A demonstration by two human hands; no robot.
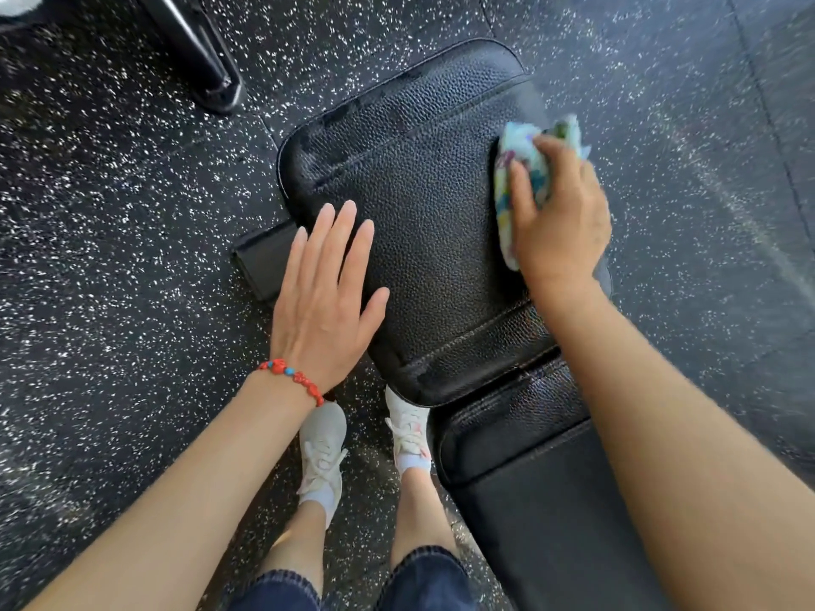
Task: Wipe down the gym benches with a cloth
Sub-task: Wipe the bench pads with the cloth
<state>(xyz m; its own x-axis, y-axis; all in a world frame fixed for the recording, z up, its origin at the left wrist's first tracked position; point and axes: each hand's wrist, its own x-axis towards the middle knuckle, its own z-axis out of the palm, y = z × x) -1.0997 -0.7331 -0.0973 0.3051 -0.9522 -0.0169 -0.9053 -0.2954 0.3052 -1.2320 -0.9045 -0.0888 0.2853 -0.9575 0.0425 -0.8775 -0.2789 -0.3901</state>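
From the head camera, the right hand [558, 216] is closed around a bunched, multicoloured cloth [522, 169], pressing it against the far right edge of the black seat pad [423, 222], probably to scrub along that side. The left hand [328, 293] lies flat with fingers spread and holds nothing, resting on the pad's near left edge, most likely to steady the surface. A second pad [547, 500] continues the bench toward the person, just beside their white shoes [324, 452]. Below is a dark speckled rubber floor [123, 213], with a black metal frame [198, 50] at upper left.
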